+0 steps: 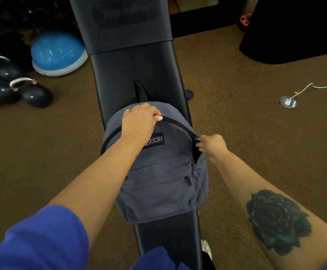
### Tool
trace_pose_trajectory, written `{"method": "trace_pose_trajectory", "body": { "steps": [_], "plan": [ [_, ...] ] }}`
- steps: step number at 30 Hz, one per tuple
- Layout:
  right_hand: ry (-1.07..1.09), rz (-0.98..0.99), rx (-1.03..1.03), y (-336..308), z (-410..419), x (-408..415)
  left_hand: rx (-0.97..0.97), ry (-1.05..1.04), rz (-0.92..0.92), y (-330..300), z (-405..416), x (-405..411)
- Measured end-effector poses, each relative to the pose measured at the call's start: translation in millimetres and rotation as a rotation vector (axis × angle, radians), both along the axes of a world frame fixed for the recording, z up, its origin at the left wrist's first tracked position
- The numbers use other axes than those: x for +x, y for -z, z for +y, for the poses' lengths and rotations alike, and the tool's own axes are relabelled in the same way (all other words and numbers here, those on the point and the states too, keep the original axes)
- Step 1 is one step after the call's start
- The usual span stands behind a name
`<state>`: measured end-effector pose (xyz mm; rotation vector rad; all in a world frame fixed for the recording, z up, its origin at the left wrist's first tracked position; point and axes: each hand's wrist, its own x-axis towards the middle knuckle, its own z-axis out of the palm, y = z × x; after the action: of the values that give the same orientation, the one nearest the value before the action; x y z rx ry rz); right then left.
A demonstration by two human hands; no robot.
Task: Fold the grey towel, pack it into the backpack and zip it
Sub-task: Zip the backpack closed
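On a black padded bench (131,61) at frame centre, a grey backpack (158,184) lies mostly zipped; left hand (139,121) grips its top, right hand (213,146) pinches the zipper pull (197,138). Contents and towel unseen.

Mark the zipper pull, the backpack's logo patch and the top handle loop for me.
zipper pull (197,138), head view, metal slider pinched by the right hand's fingers.
logo patch (156,141), head view, visible right half of the patch.
handle loop (141,91), head view, middle of the black strap.

Left hand (139,121) curls closed, palm down, arm extended forward; right hand (213,146) pinches with fingertips, tattooed forearm angled inward.
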<state>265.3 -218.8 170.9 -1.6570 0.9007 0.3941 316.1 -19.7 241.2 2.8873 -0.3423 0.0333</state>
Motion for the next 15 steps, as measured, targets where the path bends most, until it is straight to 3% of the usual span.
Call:
{"method": "trace_pose_trajectory", "body": {
  "steps": [15],
  "plan": [
    [0.003,0.190,-0.010,20.0,4.1,-19.1,-0.026,-0.020,-0.010,0.2,0.1,-1.2]
  ]
}}
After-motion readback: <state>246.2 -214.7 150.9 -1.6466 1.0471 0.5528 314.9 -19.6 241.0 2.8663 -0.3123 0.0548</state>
